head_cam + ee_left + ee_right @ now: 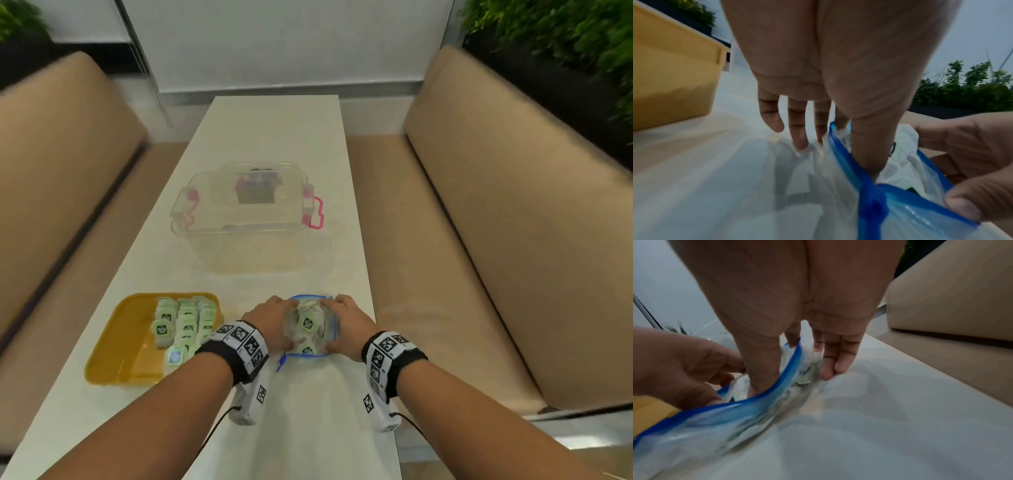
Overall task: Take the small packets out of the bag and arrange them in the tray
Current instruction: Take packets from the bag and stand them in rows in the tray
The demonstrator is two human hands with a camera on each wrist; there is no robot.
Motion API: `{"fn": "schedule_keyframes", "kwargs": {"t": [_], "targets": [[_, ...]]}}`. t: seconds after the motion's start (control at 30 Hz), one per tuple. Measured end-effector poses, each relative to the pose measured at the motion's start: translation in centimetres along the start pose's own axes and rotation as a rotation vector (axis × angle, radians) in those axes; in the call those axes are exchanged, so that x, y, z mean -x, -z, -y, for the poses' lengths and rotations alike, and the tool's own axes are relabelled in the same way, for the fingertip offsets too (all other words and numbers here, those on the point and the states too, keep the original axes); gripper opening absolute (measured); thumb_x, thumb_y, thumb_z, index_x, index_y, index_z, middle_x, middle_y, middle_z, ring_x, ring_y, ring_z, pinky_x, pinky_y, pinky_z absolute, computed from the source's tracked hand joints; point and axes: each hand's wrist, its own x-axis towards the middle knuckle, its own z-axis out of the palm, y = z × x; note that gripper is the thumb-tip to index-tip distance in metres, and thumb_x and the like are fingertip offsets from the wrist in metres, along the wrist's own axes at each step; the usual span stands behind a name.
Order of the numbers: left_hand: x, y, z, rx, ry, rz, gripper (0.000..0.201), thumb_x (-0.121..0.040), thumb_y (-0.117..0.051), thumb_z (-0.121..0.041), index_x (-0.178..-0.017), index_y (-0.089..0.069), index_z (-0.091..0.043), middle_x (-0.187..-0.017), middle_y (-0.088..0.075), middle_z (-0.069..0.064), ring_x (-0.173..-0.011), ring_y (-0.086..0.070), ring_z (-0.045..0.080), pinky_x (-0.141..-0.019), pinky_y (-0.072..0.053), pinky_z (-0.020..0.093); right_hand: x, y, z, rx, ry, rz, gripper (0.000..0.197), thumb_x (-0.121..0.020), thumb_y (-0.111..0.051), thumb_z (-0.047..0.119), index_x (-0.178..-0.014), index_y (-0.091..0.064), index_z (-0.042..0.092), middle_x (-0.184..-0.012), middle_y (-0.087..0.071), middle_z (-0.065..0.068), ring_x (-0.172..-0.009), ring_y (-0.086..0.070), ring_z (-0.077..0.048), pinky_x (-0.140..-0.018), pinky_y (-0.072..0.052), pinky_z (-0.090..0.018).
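Observation:
A clear zip bag [331, 334] with a blue rim stands on the white table, its mouth held wide. Several small green packets [308, 323] lie inside it. My left hand [270, 325] pinches the bag's left rim, thumb inside and fingers outside [801, 142]. On the opposite rim my right hand [349, 325] pinches the same way, with its thumb [760, 382] in the bag [715, 418]. Left of the bag sits the yellow tray [126, 346], with several green packets [186, 322] in rows along its right side.
A clear lidded storage box [246, 219] with pink latches stands further back on the table. Tan padded benches [496, 240] run along both long sides. The tray's wall [674, 73] is close to my left hand.

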Motion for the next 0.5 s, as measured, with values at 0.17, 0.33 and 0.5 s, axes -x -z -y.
{"fn": "schedule_keyframes", "kwargs": {"t": [0.17, 0.33, 0.5], "targets": [[0.1, -0.1, -0.4, -0.060, 0.024, -0.047, 0.081, -0.064, -0.077, -0.053, -0.135, -0.045, -0.031, -0.135, -0.041, -0.001, -0.121, -0.045, 0.025, -0.099, -0.044, 0.043, 0.1, 0.3, 0.0, 0.008, 0.016, 0.006, 0.101, -0.062, -0.090, 0.031, -0.145, -0.032, 0.022, -0.138, -0.034, -0.001, -0.116, -0.054, -0.025, -0.096, -0.049, -0.036], [0.8, 0.5, -2.2, -0.027, -0.141, -0.333, 0.036, -0.078, -0.069, -0.042, -0.112, -0.059, -0.041, -0.119, -0.047, -0.008, -0.113, -0.043, 0.018, -0.096, -0.034, 0.035, 0.4, -0.2, 0.0, -0.037, 0.018, 0.010, 0.100, -0.059, -0.091, 0.036, -0.141, -0.034, 0.024, -0.129, -0.038, 0.000, -0.110, -0.056, -0.023, -0.093, -0.050, -0.036], [0.6, 0.4, -3.9, -0.255, -0.217, -0.298, 0.022, -0.089, -0.058, -0.039, -0.110, -0.065, -0.042, -0.119, -0.051, -0.009, -0.111, -0.043, 0.019, -0.092, -0.033, 0.036, 0.4, -0.2, -0.7, -0.131, 0.030, -0.014, 0.095, -0.062, -0.089, 0.037, -0.141, -0.037, 0.025, -0.128, -0.042, -0.001, -0.112, -0.053, -0.020, -0.094, -0.047, -0.031]]}}
